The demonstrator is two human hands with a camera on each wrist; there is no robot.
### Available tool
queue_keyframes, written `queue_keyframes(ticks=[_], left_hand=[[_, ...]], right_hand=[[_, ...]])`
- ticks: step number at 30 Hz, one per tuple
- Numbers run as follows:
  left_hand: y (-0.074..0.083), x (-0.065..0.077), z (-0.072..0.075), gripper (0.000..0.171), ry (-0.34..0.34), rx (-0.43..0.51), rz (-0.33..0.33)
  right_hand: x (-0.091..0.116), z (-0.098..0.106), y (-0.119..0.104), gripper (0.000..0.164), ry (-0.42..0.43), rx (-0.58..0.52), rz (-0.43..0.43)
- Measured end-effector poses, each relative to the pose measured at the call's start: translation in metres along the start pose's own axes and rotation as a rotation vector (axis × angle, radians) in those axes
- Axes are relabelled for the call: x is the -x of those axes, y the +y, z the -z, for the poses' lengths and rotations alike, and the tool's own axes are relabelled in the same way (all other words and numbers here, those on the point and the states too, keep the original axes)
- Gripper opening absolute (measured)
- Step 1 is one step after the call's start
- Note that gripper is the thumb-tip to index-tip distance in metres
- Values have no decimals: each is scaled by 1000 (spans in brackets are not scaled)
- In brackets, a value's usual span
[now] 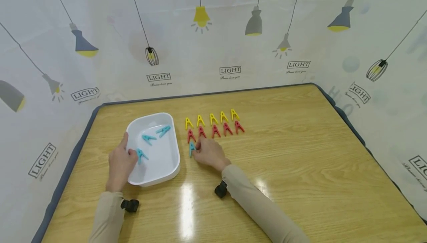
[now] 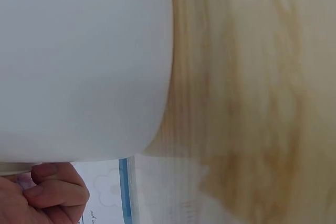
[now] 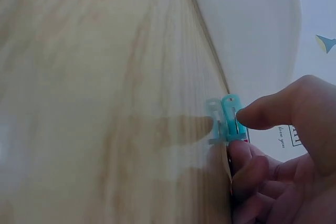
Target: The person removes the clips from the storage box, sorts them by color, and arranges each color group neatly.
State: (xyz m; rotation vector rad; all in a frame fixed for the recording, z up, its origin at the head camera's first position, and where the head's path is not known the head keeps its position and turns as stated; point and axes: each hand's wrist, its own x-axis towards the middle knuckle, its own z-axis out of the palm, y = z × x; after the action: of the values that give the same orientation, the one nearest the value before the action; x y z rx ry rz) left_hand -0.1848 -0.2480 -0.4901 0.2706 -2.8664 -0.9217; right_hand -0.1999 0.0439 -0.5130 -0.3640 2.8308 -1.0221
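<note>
A white plastic tray (image 1: 170,172) stands on the left of the wooden table, with three light-blue clothespins (image 1: 148,138) lying loose in it. My left hand (image 1: 121,163) grips the tray's left rim, thumb over the inside; the left wrist view shows curled fingers (image 2: 63,191) at that rim. To the right of the tray, my right hand (image 1: 211,153) pinches another light-blue clothespin (image 1: 191,149) at the table surface. In the right wrist view the thumb touches this clothespin (image 3: 231,114) on one side, fingers on the other.
Several yellow clothespins (image 1: 213,119) form a row right of the tray. A row of several red clothespins (image 1: 215,131) lies just in front of them, close to my right fingers. Behind the table (image 1: 300,154) hangs a white sheet (image 1: 186,50) printed with lamps.
</note>
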Motion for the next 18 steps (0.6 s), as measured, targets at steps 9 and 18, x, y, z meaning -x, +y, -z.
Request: queue_keyframes(ticks=[9,18], left_hand=[[-2,1,1,67,-9,-14,-23],[0,1,2,66,10,4,-55]], right_hand=[[4,11,-3,17,21,-105,-15],[-16,56,-23,19,149,-187,57]])
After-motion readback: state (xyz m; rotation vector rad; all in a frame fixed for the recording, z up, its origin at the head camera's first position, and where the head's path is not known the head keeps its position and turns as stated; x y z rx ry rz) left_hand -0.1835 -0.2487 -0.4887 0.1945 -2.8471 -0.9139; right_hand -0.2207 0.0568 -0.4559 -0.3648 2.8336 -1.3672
